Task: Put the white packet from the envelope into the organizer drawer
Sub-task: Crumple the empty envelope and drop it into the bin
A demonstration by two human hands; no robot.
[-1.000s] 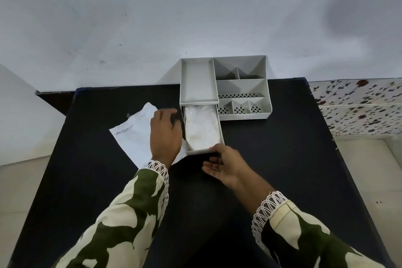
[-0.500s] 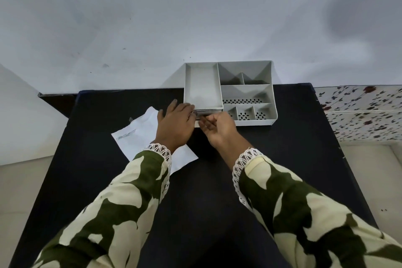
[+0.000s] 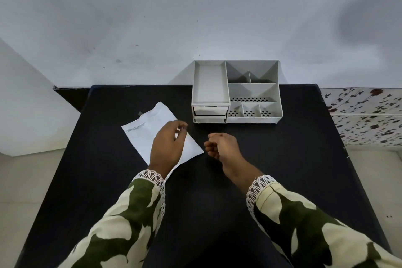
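The grey organizer [image 3: 253,91] stands at the far edge of the black table [image 3: 272,159]. Both of its drawers [image 3: 210,114] at the front left are pushed in, and the white packet is hidden from view. The white envelope [image 3: 148,130] lies flat on the table, left of the organizer. My left hand [image 3: 166,148] hovers over the envelope's right part, fingers loosely curled, holding nothing. My right hand [image 3: 221,146] is in front of the organizer, a short way back from the drawers, fingers curled in and empty.
A white wall rises right behind the organizer. A flower-patterned surface [image 3: 365,115] borders the table on the right. The floor shows on both sides of the table.
The drawer with the white packet was pushed shut by both hands. Both hands have since drawn back toward me, away from the organizer.
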